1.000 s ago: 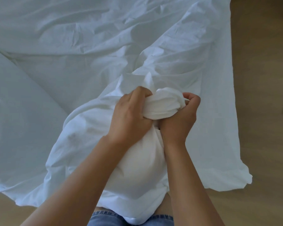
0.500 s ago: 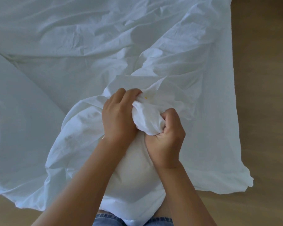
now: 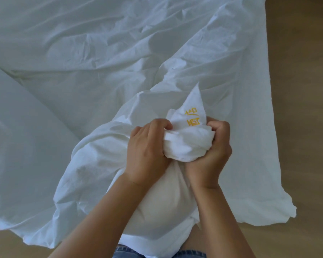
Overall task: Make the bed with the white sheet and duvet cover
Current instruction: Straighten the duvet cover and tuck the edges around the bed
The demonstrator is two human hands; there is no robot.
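Head view | left hand [image 3: 147, 151] and right hand [image 3: 211, 153] each clench one wad [image 3: 188, 148] of the white duvet cover [image 3: 101, 164], either side of it, equally near | pointed corner [image 3: 196, 101] with yellow stitching [image 3: 193, 119] juts beyond the wad, away from the person | rest of cover fans out beyond the wad | next, likely: pull corner out along that line
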